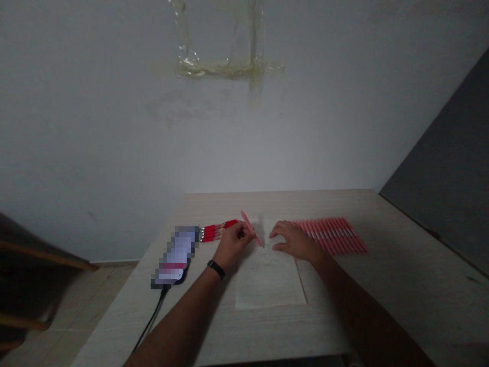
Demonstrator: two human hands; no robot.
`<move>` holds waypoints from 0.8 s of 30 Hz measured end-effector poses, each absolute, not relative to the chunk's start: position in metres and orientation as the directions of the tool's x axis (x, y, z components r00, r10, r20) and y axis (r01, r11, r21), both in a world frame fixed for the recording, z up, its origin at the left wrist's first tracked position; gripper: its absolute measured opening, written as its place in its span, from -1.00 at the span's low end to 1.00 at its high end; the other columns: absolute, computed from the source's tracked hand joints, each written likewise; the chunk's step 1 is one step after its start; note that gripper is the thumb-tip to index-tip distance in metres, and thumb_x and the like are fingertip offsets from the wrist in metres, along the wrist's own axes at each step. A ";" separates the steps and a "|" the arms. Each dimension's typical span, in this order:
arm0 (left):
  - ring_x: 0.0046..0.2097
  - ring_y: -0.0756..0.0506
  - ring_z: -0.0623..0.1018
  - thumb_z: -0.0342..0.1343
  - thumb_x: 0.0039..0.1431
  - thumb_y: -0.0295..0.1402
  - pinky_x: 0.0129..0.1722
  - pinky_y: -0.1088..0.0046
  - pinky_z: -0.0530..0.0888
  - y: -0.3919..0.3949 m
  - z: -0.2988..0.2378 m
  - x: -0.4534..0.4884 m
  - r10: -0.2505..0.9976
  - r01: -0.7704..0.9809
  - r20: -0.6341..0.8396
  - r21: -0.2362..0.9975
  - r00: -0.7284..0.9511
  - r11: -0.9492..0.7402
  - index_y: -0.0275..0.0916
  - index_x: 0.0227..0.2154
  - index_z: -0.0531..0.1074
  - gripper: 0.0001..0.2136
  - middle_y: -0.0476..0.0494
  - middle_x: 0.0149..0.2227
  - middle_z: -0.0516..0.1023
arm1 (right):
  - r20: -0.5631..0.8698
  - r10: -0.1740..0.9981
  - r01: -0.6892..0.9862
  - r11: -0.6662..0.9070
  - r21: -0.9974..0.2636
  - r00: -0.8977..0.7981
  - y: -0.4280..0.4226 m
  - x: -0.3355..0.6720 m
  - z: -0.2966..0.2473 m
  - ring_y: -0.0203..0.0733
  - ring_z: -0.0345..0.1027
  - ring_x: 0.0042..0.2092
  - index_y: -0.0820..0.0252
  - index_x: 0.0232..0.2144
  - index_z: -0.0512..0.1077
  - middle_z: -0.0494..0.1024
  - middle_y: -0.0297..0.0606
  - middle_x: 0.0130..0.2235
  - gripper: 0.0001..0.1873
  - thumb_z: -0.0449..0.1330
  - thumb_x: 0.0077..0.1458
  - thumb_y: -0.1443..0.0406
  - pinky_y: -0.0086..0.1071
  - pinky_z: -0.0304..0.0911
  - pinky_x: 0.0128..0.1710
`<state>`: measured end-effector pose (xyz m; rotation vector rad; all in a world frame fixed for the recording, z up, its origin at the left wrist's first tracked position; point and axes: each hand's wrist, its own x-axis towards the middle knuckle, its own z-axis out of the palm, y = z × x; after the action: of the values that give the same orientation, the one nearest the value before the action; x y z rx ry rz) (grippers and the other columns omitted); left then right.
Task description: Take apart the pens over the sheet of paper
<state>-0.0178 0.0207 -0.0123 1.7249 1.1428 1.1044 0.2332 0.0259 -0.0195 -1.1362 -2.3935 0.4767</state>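
Observation:
My left hand [234, 247] is closed round a red pen [250, 228], its tip down on a sheet of paper [269, 280] that lies on the table. A dark band sits on that wrist. My right hand [292, 239] rests flat on the top of the paper with fingers spread. Left of my left hand lies a small bunch of red pens [216, 231]. Right of my right hand a long row of red pens [332, 235] lies side by side.
A phone [174, 256] with a dark cable lies on the pale wooden table [401, 285] at the left. A white wall with old tape marks stands behind. A dark panel leans at the right, and floor shows at the left.

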 end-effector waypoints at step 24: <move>-0.48 0.01 0.41 0.27 0.02 -0.30 -0.45 0.50 0.31 0.012 -0.003 -0.010 0.973 -0.007 0.091 0.996 0.213 -0.091 -0.30 -0.43 0.52 -0.84 -0.02 -0.53 0.49 | 0.467 0.669 0.414 0.734 -0.538 -0.579 0.027 0.228 -0.005 -0.10 0.39 -0.12 0.07 -0.28 0.58 0.59 -0.22 -0.25 -0.81 0.24 0.23 0.12 -0.20 0.24 -0.05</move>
<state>-0.0099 0.0120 -0.0032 1.3718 1.0063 1.1124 0.2277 0.0273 -0.0055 -0.8133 -2.2630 0.4926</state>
